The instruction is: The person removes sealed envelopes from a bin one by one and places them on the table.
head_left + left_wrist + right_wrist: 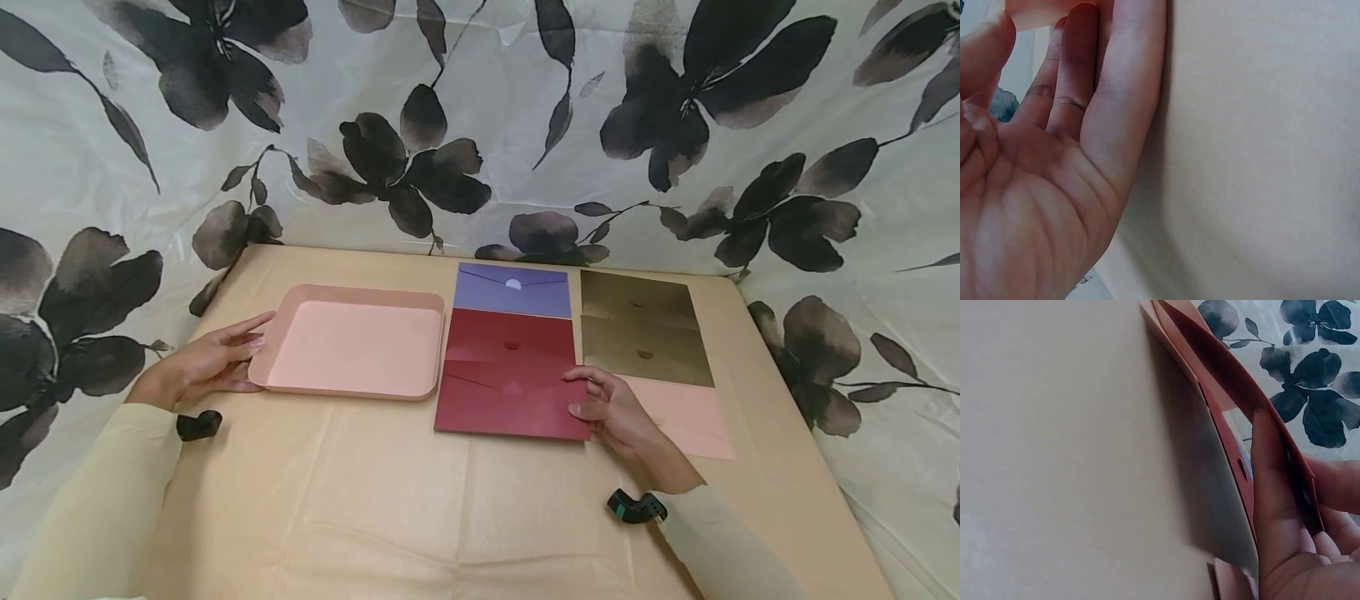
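Observation:
My left hand [213, 362] holds the left edge of a shallow pink tray [281, 342]. In the left wrist view the tray's edge [1038, 14] lies between thumb and fingers. My right hand [618, 417] pinches the right edge of a dark red envelope [502, 408]. Seen from the right wrist, this envelope [1241, 381] is raised off the table, its thin edge between thumb and fingers. It overlaps another red envelope [487, 333], behind which lies a blue-violet envelope [480, 292] with a pale round seal on its flap.
To the right, two gold-brown envelopes [637, 329] lie overlapped in a column, with a pale pink envelope [690, 417] at the near end, partly behind my right hand. Tan cloth covers the table [390, 500]. A flower-patterned white sheet [525, 108] hangs around it.

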A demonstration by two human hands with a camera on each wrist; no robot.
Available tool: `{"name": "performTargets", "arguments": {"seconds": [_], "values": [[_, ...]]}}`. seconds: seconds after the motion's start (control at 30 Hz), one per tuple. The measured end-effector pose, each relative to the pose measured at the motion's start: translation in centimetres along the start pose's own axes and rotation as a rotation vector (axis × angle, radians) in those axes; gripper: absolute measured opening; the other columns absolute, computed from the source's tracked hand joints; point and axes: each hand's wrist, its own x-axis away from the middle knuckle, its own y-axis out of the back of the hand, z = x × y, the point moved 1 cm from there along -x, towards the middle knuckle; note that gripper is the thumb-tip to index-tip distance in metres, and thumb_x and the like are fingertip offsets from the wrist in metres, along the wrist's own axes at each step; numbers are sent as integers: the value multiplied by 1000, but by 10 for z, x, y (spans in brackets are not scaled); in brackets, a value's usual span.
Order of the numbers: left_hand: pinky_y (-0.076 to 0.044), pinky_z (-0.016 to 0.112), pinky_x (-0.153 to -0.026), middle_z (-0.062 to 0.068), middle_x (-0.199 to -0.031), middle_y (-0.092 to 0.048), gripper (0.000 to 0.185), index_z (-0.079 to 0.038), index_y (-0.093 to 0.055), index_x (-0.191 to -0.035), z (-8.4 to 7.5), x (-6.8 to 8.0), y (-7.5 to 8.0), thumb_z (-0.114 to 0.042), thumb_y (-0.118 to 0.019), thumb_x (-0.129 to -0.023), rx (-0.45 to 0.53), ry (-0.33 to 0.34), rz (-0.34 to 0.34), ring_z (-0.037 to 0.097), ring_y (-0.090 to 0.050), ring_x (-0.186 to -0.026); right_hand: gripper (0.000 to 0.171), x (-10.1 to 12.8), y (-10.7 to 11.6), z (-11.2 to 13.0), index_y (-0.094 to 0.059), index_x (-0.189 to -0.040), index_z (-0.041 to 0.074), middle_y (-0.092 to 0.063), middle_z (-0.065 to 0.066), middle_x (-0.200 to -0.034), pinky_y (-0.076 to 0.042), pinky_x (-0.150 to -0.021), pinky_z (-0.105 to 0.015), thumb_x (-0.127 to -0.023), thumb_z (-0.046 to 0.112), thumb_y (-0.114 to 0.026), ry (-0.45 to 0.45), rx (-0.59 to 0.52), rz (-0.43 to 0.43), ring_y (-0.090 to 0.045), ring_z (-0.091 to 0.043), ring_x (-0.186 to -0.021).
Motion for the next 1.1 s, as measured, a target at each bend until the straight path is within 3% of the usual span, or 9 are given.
{"name": "performTargets", "arguments": {"seconds": [0.27,0.37,0.5,0.73,0.93,1.1], "values": [[-62,49,-93,-29,-124,-50,75,-44,-7,-166,1,1,1,-35,-54,-108,9,-10,6,1,-66,-107,46,2,-3,-3,-54,-132,4,-66,-2,-113,-57,-61,-20,-91,-10,-67,-13,35,1,-68,-11,-79],[-62,49,-93,-31,-122,-52,74,-44,-7,-166,2,2,1,-34,-53,-109,14,-10,8,1,-67,-107,46,3,-3,-4,-53,-133,3,-66,-5,-117,-59,-63,-22,-92,-10,-67,-14,44,5,-70,-12,-83],[-62,49,-93,-32,-122,-54,75,-43,-7,-166,2,2,1,-33,-53,-109,16,-13,11,1,-67,-107,47,3,-5,-5,-51,-135,-1,-66,-10,-123,-65,-76,-32,-92,-11,-66,-5,51,8,-75,-18,-98],[-62,49,-94,-31,-122,-53,75,-44,-7,-166,2,2,1,-34,-54,-108,8,-4,6,3,-68,-107,48,2,-10,-3,-45,-138,-8,-68,-16,-120,-65,-73,-31,-93,-12,-63,-24,127,-26,-76,-18,-91],[-62,49,-93,-31,-121,-54,76,-43,-7,-166,1,2,1,-34,-55,-108,6,-4,-2,4,-68,-106,52,1,-15,1,-45,-143,-4,-61,-29,-135,-64,-74,-33,-94,-10,-61,-77,238,-76,-73,-19,-91],[-62,48,-93,-31,-121,-55,76,-43,-8,-166,-1,3,-1,-34,-55,-108,5,-5,-2,4,-69,-106,53,-1,-16,1,-47,-144,0,-62,-30,-134,-64,-72,-35,-94,-11,-61,-103,276,-108,-72,-19,-87]]}}
